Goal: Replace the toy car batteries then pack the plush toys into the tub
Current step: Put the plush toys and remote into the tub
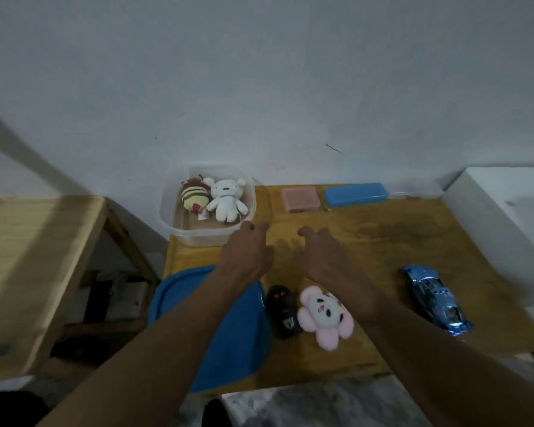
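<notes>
Head view: left grip and right grip both released, empty, fingers loosely curled over bench. Pink flower plush lying nearer the body than either grip, just beside right wrist, so closer to right grip. Tub ahead-left, just past left grip, already holding white plush and striped plush. Probably a pull-back first, then a carry forward-left.

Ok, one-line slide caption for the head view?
Empty left hand and right hand hover above the table; tub holds white plush and striped plush; pink flower plush and blue toy car lie outside.
</notes>
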